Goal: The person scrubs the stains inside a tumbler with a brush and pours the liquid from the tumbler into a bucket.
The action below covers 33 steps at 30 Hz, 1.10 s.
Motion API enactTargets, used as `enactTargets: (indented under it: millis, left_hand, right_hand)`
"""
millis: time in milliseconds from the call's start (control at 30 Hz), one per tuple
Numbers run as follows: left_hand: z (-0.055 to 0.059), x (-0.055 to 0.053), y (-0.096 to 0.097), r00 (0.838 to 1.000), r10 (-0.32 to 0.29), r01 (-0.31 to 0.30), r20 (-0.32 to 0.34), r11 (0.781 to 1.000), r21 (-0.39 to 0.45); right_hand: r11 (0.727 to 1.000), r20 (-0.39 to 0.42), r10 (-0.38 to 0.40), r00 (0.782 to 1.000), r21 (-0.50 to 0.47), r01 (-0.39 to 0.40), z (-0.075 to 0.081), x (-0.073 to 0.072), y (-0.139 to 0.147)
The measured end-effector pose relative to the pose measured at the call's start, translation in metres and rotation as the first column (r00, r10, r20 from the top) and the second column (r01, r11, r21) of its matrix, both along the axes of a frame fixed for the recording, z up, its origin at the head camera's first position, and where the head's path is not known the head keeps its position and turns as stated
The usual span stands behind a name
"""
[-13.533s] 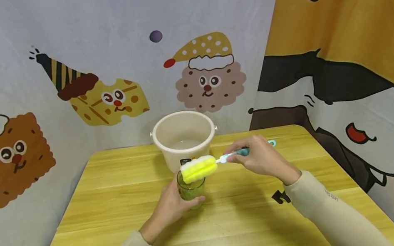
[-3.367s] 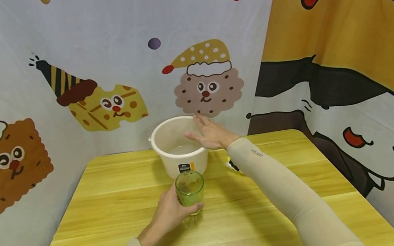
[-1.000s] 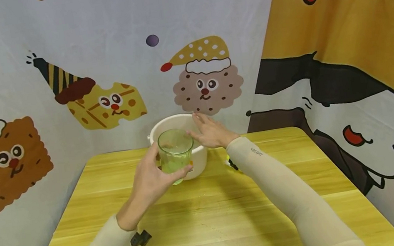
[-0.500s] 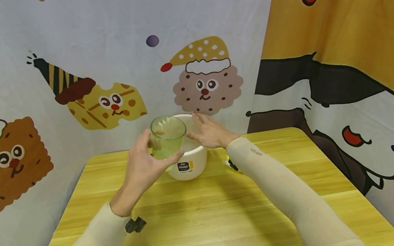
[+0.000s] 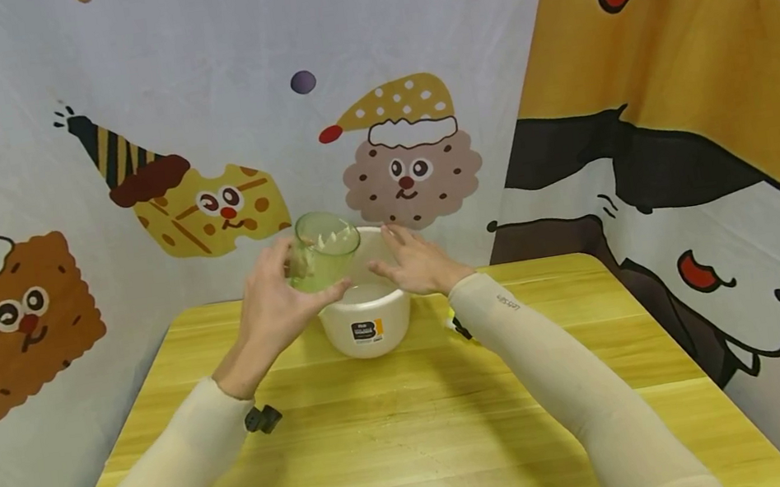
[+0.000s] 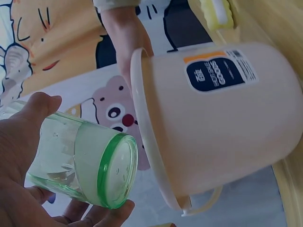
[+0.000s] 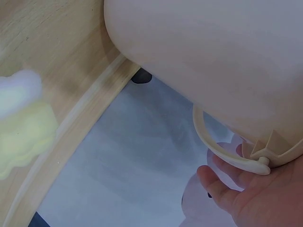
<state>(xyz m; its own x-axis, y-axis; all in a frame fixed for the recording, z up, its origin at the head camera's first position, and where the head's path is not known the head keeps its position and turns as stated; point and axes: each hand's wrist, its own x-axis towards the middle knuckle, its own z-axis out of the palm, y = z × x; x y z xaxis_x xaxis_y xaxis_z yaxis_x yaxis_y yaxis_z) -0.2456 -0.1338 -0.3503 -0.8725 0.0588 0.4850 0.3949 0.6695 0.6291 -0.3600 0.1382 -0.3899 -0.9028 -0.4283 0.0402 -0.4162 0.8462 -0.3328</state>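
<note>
My left hand (image 5: 268, 294) grips a green drinking glass (image 5: 317, 272), thumb on the near side and fingers behind. It holds the glass raised at the left rim of a cream bucket (image 5: 340, 329), the mouth leaning a little to the right. In the left wrist view the thick green base of the glass (image 6: 118, 170) faces the camera. My right hand (image 5: 423, 262) rests at the bucket's right rim, fingers stretched along it and thumb over the opening. The right wrist view has its fingers by the bucket's handle (image 7: 222, 152).
A yellow and white sponge brush (image 7: 23, 125) lies on the wooden table (image 5: 403, 441) right of the bucket, mostly hidden by my right sleeve (image 5: 567, 385) in the head view. A cartoon-print curtain (image 5: 223, 67) hangs behind the table.
Earlier my right hand held the sponge brush at the glass; the brush now lies on the table and that hand is at the bucket. My left hand has lifted the glass forward to the bucket.
</note>
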Motion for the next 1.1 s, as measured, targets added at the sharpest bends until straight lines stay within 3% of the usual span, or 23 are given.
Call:
enactTargets:
  millis: [433, 1100]
  left_hand:
    - [0.007, -0.017, -0.003, 0.998, 0.052, -0.051, 0.025, 0.997, -0.053]
    - [0.002, -0.038, -0.013, 0.992, 0.121, -0.116, 0.031, 0.985, -0.132]
  right_hand:
    - [1.0, -0.004, 0.001, 1.0, -0.007, -0.001, 0.001, 0.001, 0.002]
    - [1.0, -0.023, 0.008, 1.0, 0.003, -0.008, -0.004, -0.002, 0.0]
